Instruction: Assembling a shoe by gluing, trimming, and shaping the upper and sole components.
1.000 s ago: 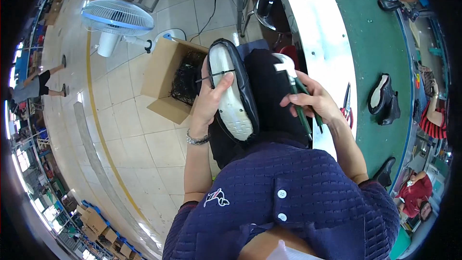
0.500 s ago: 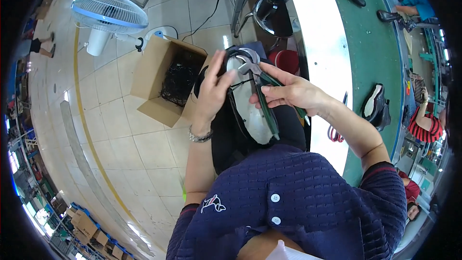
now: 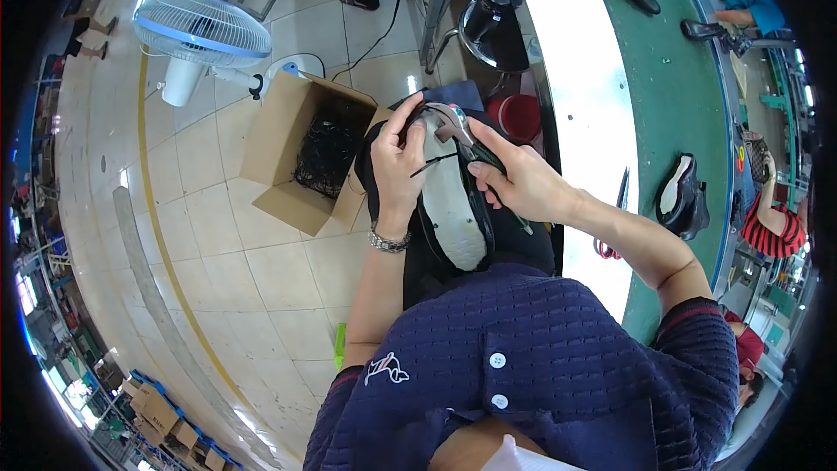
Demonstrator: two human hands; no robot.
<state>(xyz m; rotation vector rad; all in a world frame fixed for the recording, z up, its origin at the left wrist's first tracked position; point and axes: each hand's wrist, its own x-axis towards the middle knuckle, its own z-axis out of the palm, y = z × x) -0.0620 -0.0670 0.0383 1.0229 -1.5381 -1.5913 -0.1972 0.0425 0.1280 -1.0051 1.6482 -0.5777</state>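
Observation:
A black shoe [image 3: 455,218] lies sole up across my lap, its white underside showing and its toe pointing away from me. My left hand [image 3: 399,166] is closed on the toe's left edge, thumb over the rim. In my right hand [image 3: 527,181] is a pair of pincers [image 3: 454,125] with green handles. Their metal jaws sit at the right side of the toe. My fingers wrap the handles and hide most of them. Whether the jaws bite on the shoe's edge, I cannot tell. A thin black cord [image 3: 433,163] crosses the sole beside my left hand.
Left of my lap stands an open cardboard box [image 3: 283,135] with black stringy bits inside. Beyond it is a white fan [image 3: 202,30]. On my right runs a white bench [image 3: 580,61] with red-handled scissors [image 3: 605,246]. Black shoes [image 3: 682,196] rest on the green surface.
The spread pincer handles have come together in my right hand, and the jaws have moved onto the toe edge. My left hand has shifted slightly right. More of a person's legs shows at the top.

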